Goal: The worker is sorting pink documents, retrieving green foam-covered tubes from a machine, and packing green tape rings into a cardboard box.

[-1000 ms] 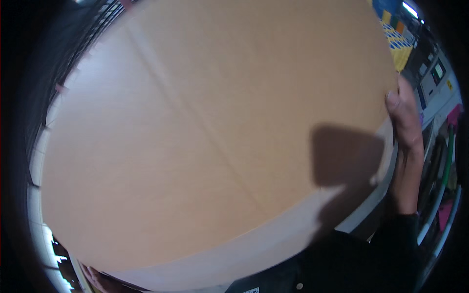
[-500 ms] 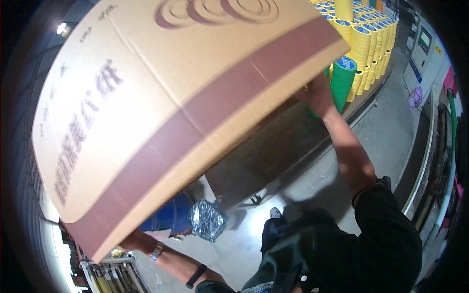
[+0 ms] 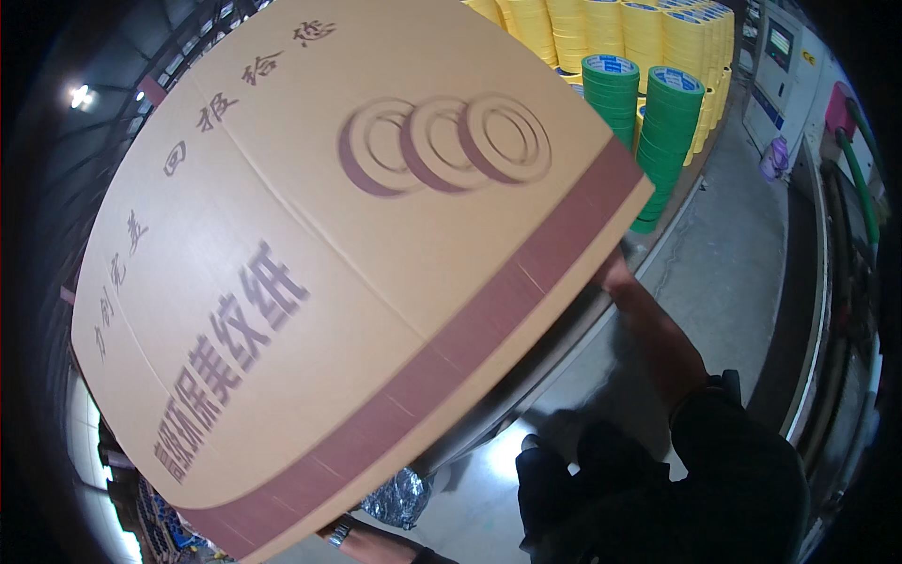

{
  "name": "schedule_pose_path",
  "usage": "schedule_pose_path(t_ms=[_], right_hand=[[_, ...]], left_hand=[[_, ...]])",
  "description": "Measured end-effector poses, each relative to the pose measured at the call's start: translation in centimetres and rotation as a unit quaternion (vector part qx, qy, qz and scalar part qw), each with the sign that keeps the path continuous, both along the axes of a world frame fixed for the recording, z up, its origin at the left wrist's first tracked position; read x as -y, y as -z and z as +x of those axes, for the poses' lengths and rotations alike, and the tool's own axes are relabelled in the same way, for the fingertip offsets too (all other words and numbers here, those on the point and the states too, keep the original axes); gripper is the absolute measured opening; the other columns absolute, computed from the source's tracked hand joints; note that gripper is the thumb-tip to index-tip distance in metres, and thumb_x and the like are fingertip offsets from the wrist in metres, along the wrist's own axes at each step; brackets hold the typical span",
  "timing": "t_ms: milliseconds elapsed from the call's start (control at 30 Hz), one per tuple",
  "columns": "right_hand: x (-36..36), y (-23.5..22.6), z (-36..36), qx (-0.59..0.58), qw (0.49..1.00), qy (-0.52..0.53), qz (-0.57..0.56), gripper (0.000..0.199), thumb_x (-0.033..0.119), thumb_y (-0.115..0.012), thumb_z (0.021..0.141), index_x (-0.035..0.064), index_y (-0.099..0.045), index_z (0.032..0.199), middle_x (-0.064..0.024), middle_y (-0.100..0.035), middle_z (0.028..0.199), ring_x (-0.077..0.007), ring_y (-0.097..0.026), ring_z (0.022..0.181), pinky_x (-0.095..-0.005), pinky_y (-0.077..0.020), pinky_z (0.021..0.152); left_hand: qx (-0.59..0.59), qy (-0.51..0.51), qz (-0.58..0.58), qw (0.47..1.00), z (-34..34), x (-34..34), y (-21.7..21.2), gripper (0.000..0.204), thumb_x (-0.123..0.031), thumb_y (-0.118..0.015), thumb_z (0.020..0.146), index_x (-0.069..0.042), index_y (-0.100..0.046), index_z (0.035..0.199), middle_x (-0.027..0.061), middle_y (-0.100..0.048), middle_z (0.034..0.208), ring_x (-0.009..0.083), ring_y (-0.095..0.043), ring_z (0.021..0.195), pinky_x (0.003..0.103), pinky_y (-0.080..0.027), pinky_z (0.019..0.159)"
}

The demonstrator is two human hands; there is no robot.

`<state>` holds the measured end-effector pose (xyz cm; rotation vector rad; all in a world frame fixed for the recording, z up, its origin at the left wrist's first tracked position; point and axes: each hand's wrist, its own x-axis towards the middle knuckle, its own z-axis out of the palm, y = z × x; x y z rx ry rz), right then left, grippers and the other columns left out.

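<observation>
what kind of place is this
Probably a factory or packing workshop, judging by the stacked yellow tape rolls, the pale machine cabinet with a screen, and the large printed cardboard.

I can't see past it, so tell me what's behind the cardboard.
Beyond the cardboard, at upper right, stand green rolls and yellow rolls; shiny wrapping peeks out at its lower edge. What the cardboard covers cannot be seen.

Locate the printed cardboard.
In the head view, the cardboard fills the left and centre, with the right hand at its lower right edge and the green roll stacks beside its right corner.
</observation>
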<state>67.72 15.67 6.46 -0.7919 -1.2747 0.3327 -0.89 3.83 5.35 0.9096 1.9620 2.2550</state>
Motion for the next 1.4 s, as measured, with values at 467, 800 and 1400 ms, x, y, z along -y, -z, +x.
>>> schedule_pose_path(t_ms=[467, 800, 1400], right_hand=[[2.8, 18.8, 5.1, -0.315, 0.862, -0.317, -0.240, 0.043, 0.027, -0.061, 0.098, 0.0068, -0.049, 0.133, -0.0088, -0.056, 0.128, -0.0232, -0.056, 0.119, -0.0426, -0.0479, 0.099], [9.6, 3.0, 12.3, -0.077, 0.937, 0.080, -0.331, 0.029, -0.001, -0.050, 0.096, -0.0027, -0.060, 0.123, -0.0138, -0.064, 0.121, -0.0204, -0.058, 0.117, -0.0338, -0.0452, 0.100], [-11.4, -38.9, -17.1, 0.655, 0.732, -0.013, -0.188, 0.060, 0.031, -0.089, 0.064, 0.0008, -0.067, 0.111, -0.0197, -0.072, 0.100, -0.0268, -0.070, 0.090, -0.0415, -0.0543, 0.082]], left_hand=[[0.189, 0.050, -0.121, 0.973, 3.4, -2.1, 13.8, 0.062, -0.044, -0.059, 0.095, 0.000, -0.049, 0.138, 0.0169, -0.057, 0.137, 0.0323, -0.057, 0.124, 0.049, -0.051, 0.095], [0.270, 0.062, -0.131, 0.952, 5.7, -0.4, 16.3, 0.064, -0.045, -0.057, 0.096, 0.000, -0.047, 0.139, 0.0175, -0.056, 0.139, 0.0328, -0.056, 0.124, 0.050, -0.051, 0.096], [0.403, 0.091, -0.118, 0.903, 7.5, 6.4, 17.2, 0.066, -0.046, -0.054, 0.097, 0.001, -0.043, 0.142, 0.0187, -0.052, 0.142, 0.0336, -0.055, 0.126, 0.051, -0.050, 0.098]])
